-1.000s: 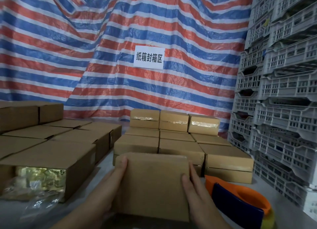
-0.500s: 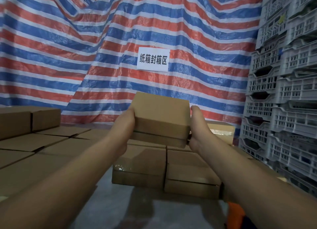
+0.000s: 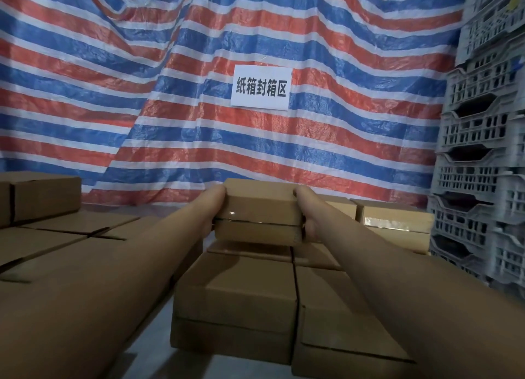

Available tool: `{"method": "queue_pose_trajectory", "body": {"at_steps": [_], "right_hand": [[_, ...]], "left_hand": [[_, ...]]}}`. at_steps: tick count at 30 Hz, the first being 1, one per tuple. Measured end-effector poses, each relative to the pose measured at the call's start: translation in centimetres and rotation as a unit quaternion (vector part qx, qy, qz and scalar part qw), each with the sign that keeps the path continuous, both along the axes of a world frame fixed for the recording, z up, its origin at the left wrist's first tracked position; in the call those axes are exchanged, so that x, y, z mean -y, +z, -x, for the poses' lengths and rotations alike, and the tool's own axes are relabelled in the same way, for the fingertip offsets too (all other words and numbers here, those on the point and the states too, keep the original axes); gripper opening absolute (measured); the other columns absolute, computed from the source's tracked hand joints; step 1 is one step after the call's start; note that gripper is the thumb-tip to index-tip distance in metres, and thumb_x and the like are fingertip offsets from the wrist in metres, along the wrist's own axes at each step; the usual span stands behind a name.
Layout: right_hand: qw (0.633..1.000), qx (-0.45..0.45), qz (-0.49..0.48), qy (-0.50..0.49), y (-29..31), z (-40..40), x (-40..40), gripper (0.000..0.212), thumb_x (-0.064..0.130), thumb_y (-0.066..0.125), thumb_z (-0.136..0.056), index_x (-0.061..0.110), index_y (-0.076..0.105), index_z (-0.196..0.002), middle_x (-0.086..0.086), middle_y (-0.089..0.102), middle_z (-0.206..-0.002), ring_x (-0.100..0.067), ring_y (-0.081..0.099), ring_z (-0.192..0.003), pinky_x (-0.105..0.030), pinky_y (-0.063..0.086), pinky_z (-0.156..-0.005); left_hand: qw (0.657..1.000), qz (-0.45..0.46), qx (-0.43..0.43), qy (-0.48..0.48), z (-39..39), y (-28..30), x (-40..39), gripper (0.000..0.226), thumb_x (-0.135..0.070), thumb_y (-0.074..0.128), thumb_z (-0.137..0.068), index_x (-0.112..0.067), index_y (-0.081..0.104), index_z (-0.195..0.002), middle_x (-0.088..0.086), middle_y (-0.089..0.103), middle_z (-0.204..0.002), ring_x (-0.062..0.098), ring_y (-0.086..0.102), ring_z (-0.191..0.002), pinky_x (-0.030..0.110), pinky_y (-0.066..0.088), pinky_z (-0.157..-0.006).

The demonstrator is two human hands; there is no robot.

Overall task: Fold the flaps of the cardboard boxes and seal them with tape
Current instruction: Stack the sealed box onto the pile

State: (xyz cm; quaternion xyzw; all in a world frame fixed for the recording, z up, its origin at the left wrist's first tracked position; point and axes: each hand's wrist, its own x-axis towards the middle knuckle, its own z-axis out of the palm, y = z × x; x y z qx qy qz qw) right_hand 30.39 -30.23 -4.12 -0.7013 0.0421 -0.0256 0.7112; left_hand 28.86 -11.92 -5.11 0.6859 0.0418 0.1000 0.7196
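Reaching far out ahead, both bare arms are stretched nearly straight, and between them sits one small cardboard box (image 3: 260, 211), lifted clear above the stacked boxes (image 3: 244, 299) below. Start on the left: a spread of closed cartons (image 3: 65, 231) covers that side, a taller one at the far left edge. The left forearm runs up from the lower left corner, and the left hand (image 3: 211, 211) is clamped against the box's left end, thumb up along the top edge; its fingers wrap under or behind the box, mostly hidden, but they're clearly holding it. The box is level, a dark seam running across its near face with a glint of clear tape. The right hand (image 3: 308, 216) mirrors the grip on the right end, thumb on top, fingers curled against the side. Behind hangs a red, white and blue striped tarp (image 3: 142, 94) with a white sign (image 3: 261, 87). More boxes (image 3: 397, 222) sit right of the hands, then grey plastic crates (image 3: 483, 151) stacked high.
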Motion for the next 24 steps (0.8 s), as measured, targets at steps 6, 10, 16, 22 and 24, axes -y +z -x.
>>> {"method": "queue_pose_trajectory", "body": {"at_steps": [6, 10, 16, 22, 24], "right_hand": [[1.0, 0.003, -0.003, -0.002, -1.9, -2.7, -1.0, 0.039, 0.033, 0.041, -0.098, 0.017, 0.066, -0.122, -0.009, 0.072, -0.111, -0.028, 0.068, -0.103, -0.045, 0.055, -0.095], [1.0, 0.015, 0.007, 0.003, -2.2, -2.7, -1.4, 0.039, 0.037, 0.042, -0.101, 0.019, 0.064, -0.127, -0.011, 0.07, -0.119, -0.03, 0.066, -0.11, -0.048, 0.052, -0.1], [0.999, 0.013, 0.013, 0.029, -1.2, -0.6, -0.9, 0.031, 0.036, 0.046, -0.1, 0.018, 0.069, -0.109, -0.005, 0.076, -0.094, -0.02, 0.073, -0.085, -0.031, 0.06, -0.069], [0.977, 0.067, 0.202, -0.026, 0.8, 4.7, -0.2, 0.031, 0.025, 0.04, -0.103, 0.012, 0.061, -0.122, -0.01, 0.063, -0.125, -0.028, 0.06, -0.112, -0.04, 0.052, -0.095], [0.964, 0.1, 0.241, -0.06, 1.4, 6.6, -0.5, 0.028, 0.023, 0.038, -0.103, 0.009, 0.06, -0.114, -0.013, 0.06, -0.125, -0.031, 0.055, -0.115, -0.044, 0.046, -0.104]], "left_hand": [[0.999, -0.035, -0.03, -0.002, -2.1, -1.6, -0.6, 0.029, -0.041, 0.04, -0.101, -0.018, 0.056, -0.096, 0.005, 0.062, -0.087, 0.019, 0.057, -0.078, 0.031, 0.041, -0.057], [0.998, -0.031, -0.056, 0.001, -2.6, -2.2, -1.0, 0.038, -0.057, 0.043, -0.097, -0.021, 0.054, -0.099, 0.005, 0.059, -0.095, 0.024, 0.055, -0.087, 0.044, 0.047, -0.076], [0.997, -0.025, -0.064, 0.031, -0.4, 0.1, -1.6, 0.06, -0.062, 0.041, -0.096, -0.013, 0.051, -0.13, 0.014, 0.058, -0.125, 0.034, 0.054, -0.116, 0.053, 0.04, -0.107], [0.99, -0.119, 0.041, 0.057, 6.2, 3.8, -4.5, 0.04, -0.047, 0.04, -0.102, -0.012, 0.057, -0.107, 0.008, 0.066, -0.102, 0.023, 0.063, -0.09, 0.037, 0.049, -0.079], [0.985, -0.146, 0.066, 0.064, 8.9, 4.7, -5.7, 0.035, -0.041, 0.04, -0.102, -0.012, 0.06, -0.107, 0.007, 0.067, -0.101, 0.023, 0.064, -0.089, 0.033, 0.049, -0.073]]}}
